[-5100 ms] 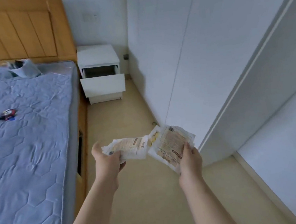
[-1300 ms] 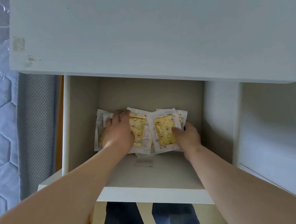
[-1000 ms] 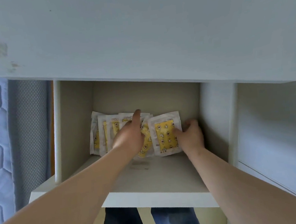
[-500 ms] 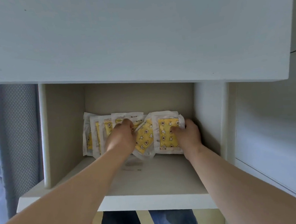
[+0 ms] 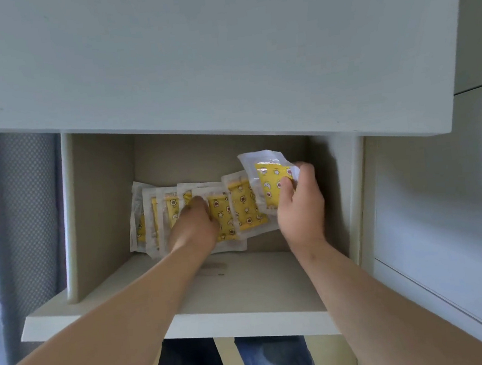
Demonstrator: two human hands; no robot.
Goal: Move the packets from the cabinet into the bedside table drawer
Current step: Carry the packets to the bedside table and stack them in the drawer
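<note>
**Open drawer during filling, read left to right.** Just beside the left wall of the open white wooden drawer with a beige interior [image 5: 100,201] we see the grey-blue quilted mattress side [image 5: 22,218]. Above the drawer, the flat white bedside table top [image 5: 221,51] overhangs its rear, so we must reach in beneath it.

Inside the drawer, a row of flat clear-plastic packets with white borders and yellow patterned contents [image 5: 149,220] begins near the left wall and runs along the back wall. The packets overlap one another. Whether they lie flat or lean on the back wall we cannot tell. We judge that the overlap saves floor space and keeps each one visible. All the packets in view sit in the rear half of the drawer.

At the drawer's middle our left hand [image 5: 194,228] rests on the row with its fingers bent down over the packets. Whether it pinches one or merely presses we cannot tell. We judge that it steadies the row.

Toward the drawer's right wall our right hand [image 5: 301,206] pinches one raised packet [image 5: 269,179] of the same kind between thumb and curled fingers. It holds this packet tilted just above the row's right end, apparently to add it there.

Below the drawer front, blue denim trouser legs [image 5: 274,361] show. Right of the drawer stands a white cabinet panel [image 5: 442,207].
</note>
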